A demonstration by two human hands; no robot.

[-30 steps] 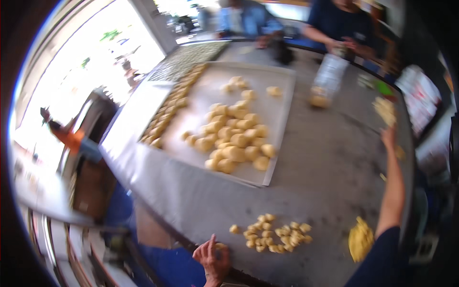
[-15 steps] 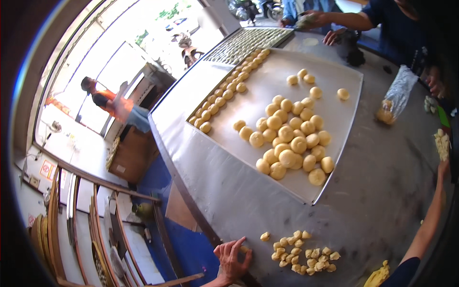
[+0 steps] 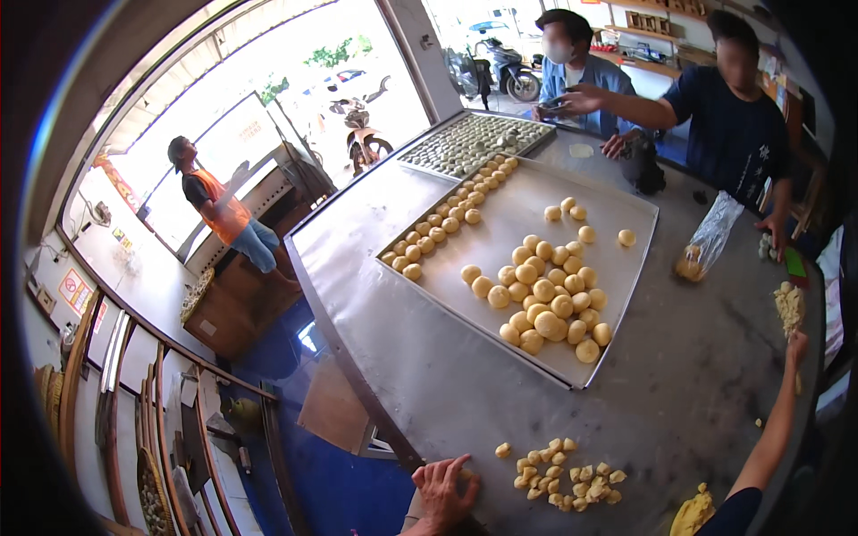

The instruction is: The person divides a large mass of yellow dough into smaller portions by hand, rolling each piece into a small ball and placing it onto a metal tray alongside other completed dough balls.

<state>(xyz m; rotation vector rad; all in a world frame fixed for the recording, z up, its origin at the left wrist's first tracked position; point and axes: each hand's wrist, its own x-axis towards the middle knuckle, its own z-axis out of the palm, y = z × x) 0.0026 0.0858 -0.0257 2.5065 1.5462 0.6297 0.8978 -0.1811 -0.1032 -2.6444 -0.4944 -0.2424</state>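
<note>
At the table's near edge, my left hand (image 3: 440, 493) is curled, thumb and forefinger bent around a small yellowish piece of dough that is mostly hidden. To its right lie loose chunks of pale yellow dough (image 3: 585, 484) in a cluster. My right arm, in a dark sleeve, reaches far along the right side. At its end, my right hand (image 3: 795, 347) touches the near end of a crumbly pale dough mass (image 3: 788, 306); its fingers are too small and hidden to make out. A yellow lump (image 3: 693, 514) sits beside the right sleeve.
Round dough balls (image 3: 545, 290) are heaped and lined up on a large metal tray (image 3: 617, 205). Behind it stands a tray of small greenish pieces (image 3: 474, 143). A clear plastic bag (image 3: 715, 228) lies at the right. Two people stand across the metal table; another is at the left.
My view has tilted up, showing more of the people across the table. My left hand stays at the near edge; my right hand stays beside the dough mass.
</note>
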